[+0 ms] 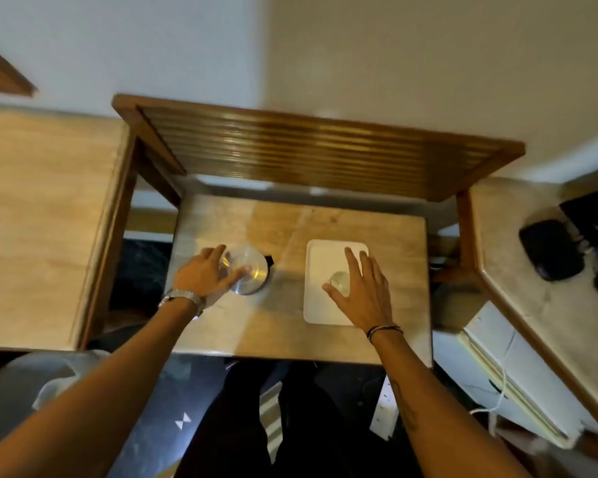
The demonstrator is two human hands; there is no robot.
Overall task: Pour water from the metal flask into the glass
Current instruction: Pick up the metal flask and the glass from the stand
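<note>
The metal flask (pixel 252 274) stands on the left half of the small table, seen from above as a shiny round lid with a black spout on its right. My left hand (pixel 204 274) lies over its left side, fingers apart, thumb across the lid; I see no firm grip. The glass (pixel 338 281) stands on a white square tray (pixel 320 305) on the right half. My right hand (pixel 363 291) hovers spread over the tray, with the glass between thumb and forefinger, and holds nothing.
A slatted wooden shelf (pixel 308 150) overhangs the table's far edge. Wooden counters flank the table on the left (pixel 42 219) and right (pixel 532 270). A black device (pixel 549 250) lies on the right counter. The table's near edge (pixel 290 357) is close to my legs.
</note>
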